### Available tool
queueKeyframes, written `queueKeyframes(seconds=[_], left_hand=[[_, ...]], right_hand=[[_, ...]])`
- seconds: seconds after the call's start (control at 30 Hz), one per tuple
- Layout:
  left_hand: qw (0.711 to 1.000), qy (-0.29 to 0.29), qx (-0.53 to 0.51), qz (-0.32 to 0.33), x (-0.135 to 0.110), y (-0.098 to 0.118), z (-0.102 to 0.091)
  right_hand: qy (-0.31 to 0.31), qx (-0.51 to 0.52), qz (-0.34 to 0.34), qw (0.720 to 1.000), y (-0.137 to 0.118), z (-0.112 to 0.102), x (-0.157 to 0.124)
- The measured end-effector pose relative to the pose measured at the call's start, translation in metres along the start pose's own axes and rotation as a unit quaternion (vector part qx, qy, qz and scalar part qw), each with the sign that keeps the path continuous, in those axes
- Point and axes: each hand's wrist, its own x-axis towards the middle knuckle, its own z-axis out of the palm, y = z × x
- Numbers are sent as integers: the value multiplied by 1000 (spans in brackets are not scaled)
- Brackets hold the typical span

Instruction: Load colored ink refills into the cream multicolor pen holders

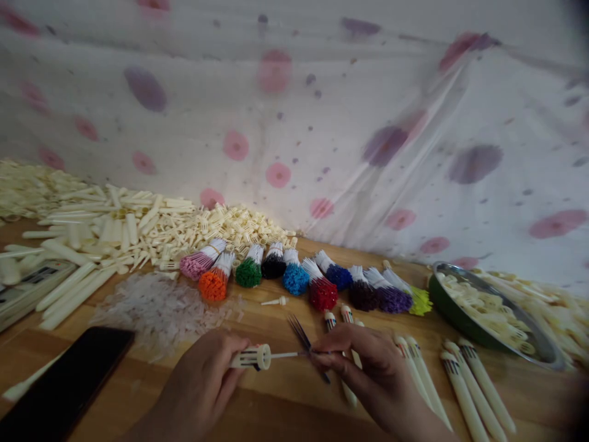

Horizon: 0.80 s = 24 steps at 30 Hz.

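My left hand (209,368) is closed round a cream slotted pen part (252,357), its round open end facing right. Between the fingertips of my right hand (375,371) is a thin white pen refill (285,355) with a dark end. The refill lies level, its white end at the mouth of the slotted part; how deep it reaches inside cannot be seen. Several dark refills (300,334) lie on the table just behind my right fingertips. Cream multicolour pens (347,393) lie under and beside my right hand.
Bundles of coloured refills (214,285) line the table's back. Clear plastic pieces (156,307), a phone (69,380) and piled cream pen parts (119,227) are left. A green-sided metal bowl (442,313) of cream parts and finished-looking pens (478,387) are right. A spotted sheet (299,116) hangs behind.
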Motion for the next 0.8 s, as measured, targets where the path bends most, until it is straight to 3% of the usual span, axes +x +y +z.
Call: queueKeyframes(seconds=[0.47,0.57,0.7,0.8], left_hand=[[1000,18,-7,22,1,8,3],[1000,-2,-16,25,0,8,5],[1000,-18,-17,14,-3,8,4],[1000,-14,-9,15,-2,8,3]], right_hand=[[-22,7,-70,997,-7,17,0],[-35,19,-78,996,-9,23,-1],[-59,15,-62,996,-12,24,-5],[-88,54,-8,995,-8,18,-5]])
